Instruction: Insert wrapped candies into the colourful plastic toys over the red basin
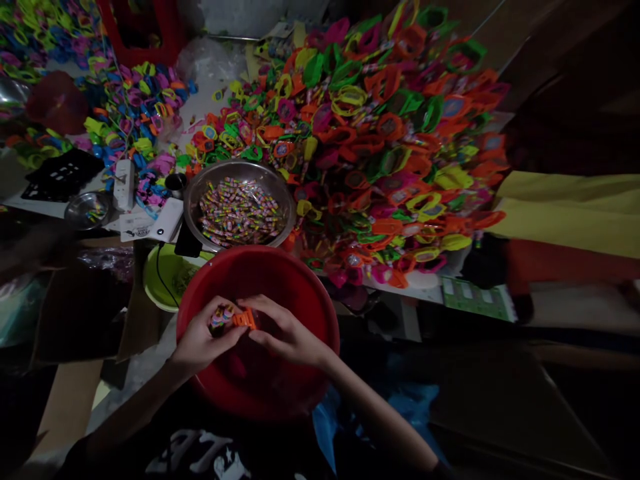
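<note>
Both hands meet over a red plastic basin [305,293] on my lap. My left hand [200,340] is closed round a small bunch of striped wrapped candies [221,316]. My right hand [285,337] pinches a small orange plastic toy piece [243,319] against those candies. Just beyond the basin stands a metal bowl [193,200] filled with more of the striped candies [239,212].
A big heap of orange, green, pink and yellow plastic toy pieces [395,147] covers the table on the right. Blue, yellow and pink pieces [130,113] lie at the left. A yellow-green bowl [165,277], a small metal dish [87,210], a white power strip [123,183] and a red stool [140,30] are nearby.
</note>
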